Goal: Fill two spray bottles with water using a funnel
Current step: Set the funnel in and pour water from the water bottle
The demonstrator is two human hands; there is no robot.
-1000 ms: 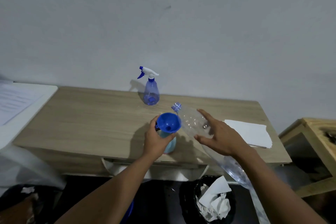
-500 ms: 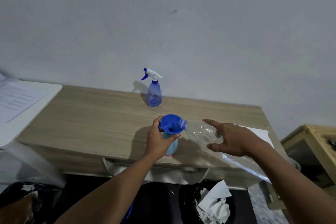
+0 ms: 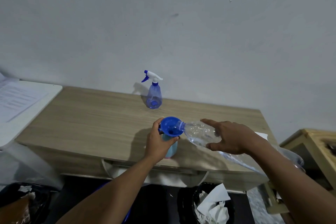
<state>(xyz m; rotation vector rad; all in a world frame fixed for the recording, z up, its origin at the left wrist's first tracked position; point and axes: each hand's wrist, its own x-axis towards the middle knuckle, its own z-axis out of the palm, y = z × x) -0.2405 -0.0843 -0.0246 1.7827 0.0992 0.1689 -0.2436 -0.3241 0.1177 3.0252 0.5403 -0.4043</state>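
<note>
A blue funnel sits in the neck of a light blue bottle near the front edge of the wooden table. My left hand is wrapped around that bottle just under the funnel. My right hand grips a large clear plastic water bottle, tilted almost flat, with its mouth over the funnel's right rim. A second spray bottle, clear blue with a white and blue trigger head, stands upright at the back of the table by the wall.
White paper lies on the table's right end behind my right arm. A white surface with printed sheets adjoins on the left. A wooden crate stands at the right. A bin with crumpled paper sits below the table.
My right hand has tipped the clear bottle from mouth-up to nearly level and brought its mouth onto the funnel's rim. My left hand has kept its hold on the light blue bottle.
</note>
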